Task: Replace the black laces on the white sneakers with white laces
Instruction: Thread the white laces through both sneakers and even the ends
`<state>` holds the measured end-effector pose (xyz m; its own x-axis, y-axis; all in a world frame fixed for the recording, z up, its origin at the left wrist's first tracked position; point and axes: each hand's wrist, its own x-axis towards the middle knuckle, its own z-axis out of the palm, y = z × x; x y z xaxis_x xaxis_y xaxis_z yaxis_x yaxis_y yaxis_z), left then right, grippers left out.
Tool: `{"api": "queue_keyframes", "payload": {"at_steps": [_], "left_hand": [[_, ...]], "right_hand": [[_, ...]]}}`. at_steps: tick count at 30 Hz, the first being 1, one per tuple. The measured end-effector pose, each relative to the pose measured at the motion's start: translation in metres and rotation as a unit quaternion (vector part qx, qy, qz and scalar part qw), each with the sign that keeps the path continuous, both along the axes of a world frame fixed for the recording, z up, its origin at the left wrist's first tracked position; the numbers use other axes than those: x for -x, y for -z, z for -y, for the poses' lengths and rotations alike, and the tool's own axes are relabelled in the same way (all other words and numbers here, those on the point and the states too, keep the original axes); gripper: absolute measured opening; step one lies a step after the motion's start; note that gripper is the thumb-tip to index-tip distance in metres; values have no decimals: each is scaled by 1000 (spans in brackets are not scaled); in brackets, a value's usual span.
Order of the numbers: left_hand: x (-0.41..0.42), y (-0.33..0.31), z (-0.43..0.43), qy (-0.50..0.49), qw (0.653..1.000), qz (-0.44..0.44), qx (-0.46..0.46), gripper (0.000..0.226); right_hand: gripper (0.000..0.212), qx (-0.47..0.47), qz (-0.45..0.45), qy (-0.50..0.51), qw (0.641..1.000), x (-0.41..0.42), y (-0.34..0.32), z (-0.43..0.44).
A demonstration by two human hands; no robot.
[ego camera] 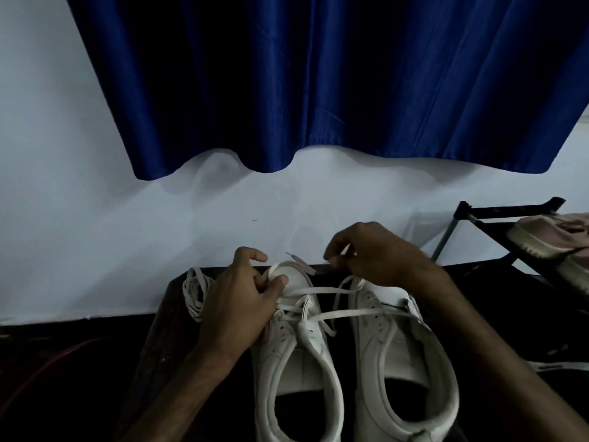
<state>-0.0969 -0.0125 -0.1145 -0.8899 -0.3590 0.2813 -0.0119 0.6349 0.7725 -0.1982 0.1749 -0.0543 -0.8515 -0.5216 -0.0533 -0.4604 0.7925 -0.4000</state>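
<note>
**lacefan:** Ok, where are we at? We see the left hand (242, 301) wrapped over the toe of the left shoe (294, 349). The thumb is pressed on the toe cap and the fingers are curled round the far side, so it's gripping that shoe.

**solemate:** Yep. The right hand (376, 253) sits just beyond the toe of the right shoe (400, 346), fingers curled in a pinch on the white lace (350, 313). It's blurry there, but we can make out a pale strip between the fingertips.

**lacefan:** The lace is threaded through the front eyelets of the left shoe, right below the left thumb. Two strands run from there across the right shoe. One loops up to the right hand, the other passes under its forearm. A loose tip pokes out between the two hands.

**solemate:** Both shoes stand side by side on the dark table (153, 352), heels toward us, between our two forearms. Just left of the left hand there's a spare lace (196, 295) in a loose bundle.

**lacefan:** Right of the right hand we've got a black rack (510, 212) with a pink shoe (541, 237) on it. Beyond both hands are a white wall (63, 186) and a blue curtain (318, 74).
</note>
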Motion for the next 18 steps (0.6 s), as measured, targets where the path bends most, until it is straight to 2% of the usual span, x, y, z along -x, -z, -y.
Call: {"api": "queue_keyframes", "payload": {"at_steps": [3, 5, 9, 12, 14, 16, 18], "left_hand": [[1, 5, 3, 7, 1000, -5, 16, 24], [1, 7, 5, 20, 999, -17, 24, 20], [1, 9, 10, 39, 998, -37, 28, 18], [0, 12, 11, 51, 998, -39, 25, 18], [-3, 11, 9, 60, 998, -35, 5, 20], [-9, 8, 6, 55, 997, -46, -22, 22], [-21, 2, 4, 49, 996, -54, -42, 19]], "right_hand": [[23, 31, 15, 43, 998, 8, 14, 13], [36, 16, 52, 48, 997, 15, 25, 22], [55, -52, 35, 39, 997, 41, 37, 51], [46, -58, 66, 4, 996, 51, 47, 70], [33, -14, 75, 8, 997, 52, 49, 74], [17, 70, 68, 25, 995, 53, 41, 72], [12, 249, 124, 75, 958, 57, 19, 58]]}}
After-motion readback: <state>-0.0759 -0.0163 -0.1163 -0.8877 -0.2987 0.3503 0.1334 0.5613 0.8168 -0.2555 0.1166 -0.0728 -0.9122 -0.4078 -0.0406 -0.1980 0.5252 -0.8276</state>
